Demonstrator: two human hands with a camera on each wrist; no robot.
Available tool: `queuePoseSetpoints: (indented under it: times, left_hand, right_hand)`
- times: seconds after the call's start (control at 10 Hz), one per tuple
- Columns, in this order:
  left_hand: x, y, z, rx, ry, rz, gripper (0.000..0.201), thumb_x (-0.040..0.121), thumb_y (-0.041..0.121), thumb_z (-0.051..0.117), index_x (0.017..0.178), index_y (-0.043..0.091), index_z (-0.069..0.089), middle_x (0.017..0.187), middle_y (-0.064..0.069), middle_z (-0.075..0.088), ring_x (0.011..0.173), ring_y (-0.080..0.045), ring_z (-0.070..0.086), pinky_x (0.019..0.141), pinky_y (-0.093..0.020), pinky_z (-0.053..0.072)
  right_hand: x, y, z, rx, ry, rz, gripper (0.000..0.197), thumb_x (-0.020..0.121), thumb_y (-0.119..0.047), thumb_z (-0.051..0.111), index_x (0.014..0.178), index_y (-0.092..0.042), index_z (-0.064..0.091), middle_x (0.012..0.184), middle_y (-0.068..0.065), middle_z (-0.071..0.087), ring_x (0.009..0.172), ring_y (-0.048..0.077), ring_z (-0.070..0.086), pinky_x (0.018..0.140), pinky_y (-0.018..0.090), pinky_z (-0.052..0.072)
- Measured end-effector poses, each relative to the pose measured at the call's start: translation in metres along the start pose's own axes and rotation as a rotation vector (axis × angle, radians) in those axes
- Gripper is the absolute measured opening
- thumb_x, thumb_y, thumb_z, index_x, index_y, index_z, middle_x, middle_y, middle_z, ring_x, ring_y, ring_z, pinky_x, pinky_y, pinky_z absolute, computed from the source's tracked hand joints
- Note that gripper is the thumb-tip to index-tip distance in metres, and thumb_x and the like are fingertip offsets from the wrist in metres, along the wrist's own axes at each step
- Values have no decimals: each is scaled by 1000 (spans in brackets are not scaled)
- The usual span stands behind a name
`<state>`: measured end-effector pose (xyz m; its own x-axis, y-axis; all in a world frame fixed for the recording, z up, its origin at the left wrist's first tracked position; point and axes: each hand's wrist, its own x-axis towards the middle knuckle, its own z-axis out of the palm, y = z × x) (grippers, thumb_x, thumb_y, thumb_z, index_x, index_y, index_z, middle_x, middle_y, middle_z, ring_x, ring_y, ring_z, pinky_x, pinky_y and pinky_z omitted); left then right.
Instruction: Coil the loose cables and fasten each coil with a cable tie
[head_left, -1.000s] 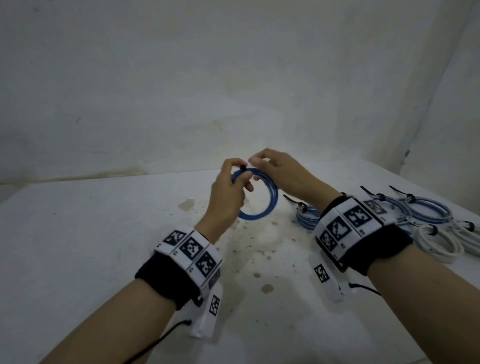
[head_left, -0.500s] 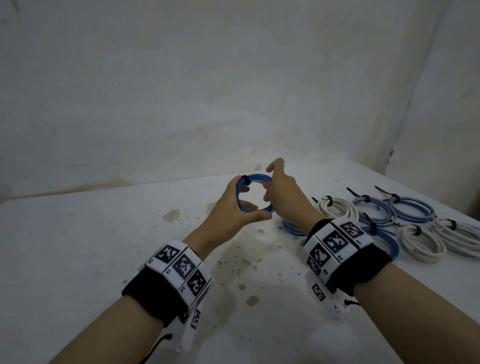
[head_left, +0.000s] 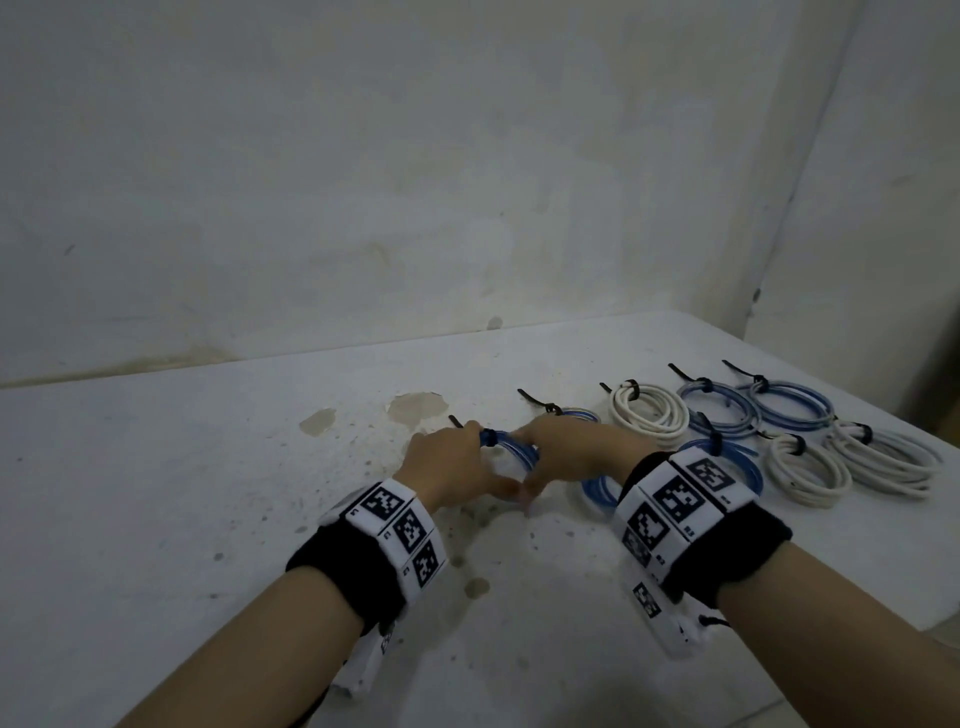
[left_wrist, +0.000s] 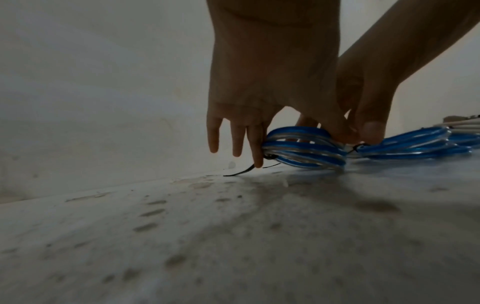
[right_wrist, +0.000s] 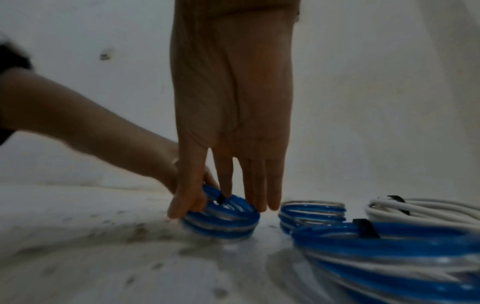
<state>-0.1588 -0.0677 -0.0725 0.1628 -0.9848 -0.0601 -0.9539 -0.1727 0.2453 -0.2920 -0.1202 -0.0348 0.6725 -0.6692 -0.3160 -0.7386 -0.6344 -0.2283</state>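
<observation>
Down on the stained white table (head_left: 218, 519), both hands hold a blue cable coil (head_left: 511, 447) between them, just left of the tied coils. Left hand (head_left: 447, 465) and right hand (head_left: 574, 454) pinch its rim, seemingly thumb against fingers; its black cable tie (left_wrist: 242, 171) sticks out leftward.

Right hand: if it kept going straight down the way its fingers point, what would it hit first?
The right hand points down at the blue coil it already touches, thumb on one side, fingers on the rim. Straight on, it would press that coil against the table beneath; nothing else seems to lie between.
</observation>
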Motion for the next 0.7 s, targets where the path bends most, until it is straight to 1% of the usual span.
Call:
queuePoseSetpoints:
  times: [0.1,0.2,0.3,0.4,0.5,0.6,0.7]
  left_hand:
    - [5,3,4,57,-26,-27,84,66,72,61,127,15,44,115,-4,61,98,-19,58,76,-30,42]
    - [14,-5,11,-121,-238,-33,100,71,62,64,145,11,20,136,-9,49,117,-24,51,94,-34,43]
    - [13,-11,10,-412,-391,-31,111,69,57,67,149,17,2,151,-7,29,133,-23,37,105,-31,34]
    - [3,-4,4,-435,-358,58,78,91,37,53,149,21,4,156,-2,17,138,-19,27,107,-27,26]
    - [3,4,4,-330,-316,97,63,97,30,43,148,20,7,152,-6,27,130,-21,37,102,-29,30]
    - [8,12,6,-278,-356,122,61,98,27,42,147,19,8,144,-14,38,110,-23,45,86,-27,35]
    - [8,16,1,-319,-336,156,61,97,26,45,147,17,11,147,-10,34,122,-24,42,94,-27,35]
  right_hand:
    - [-2,-4,10,-120,14,-22,60,79,-26,72,132,-10,49,123,11,57,110,29,55,85,33,43]
    - [0,-7,23,-178,85,-17,36,86,-19,63,120,-8,60,116,12,63,98,28,59,77,34,46]
    - [-1,-6,23,-191,111,8,27,88,-17,60,111,-4,63,104,14,65,78,25,55,67,32,43]
    - [-6,-4,15,-198,131,47,16,85,-15,64,96,-4,63,77,12,56,65,22,48,65,31,42]
    - [-11,-4,14,-255,151,107,13,84,-19,65,86,-10,56,65,3,43,69,22,49,65,31,41]
    - [-13,0,11,-280,161,111,20,83,-23,66,95,-9,60,77,4,51,78,22,51,68,32,40]
    - [-9,4,6,-156,127,98,30,82,-24,67,108,-10,64,98,7,62,88,23,57,75,35,45]
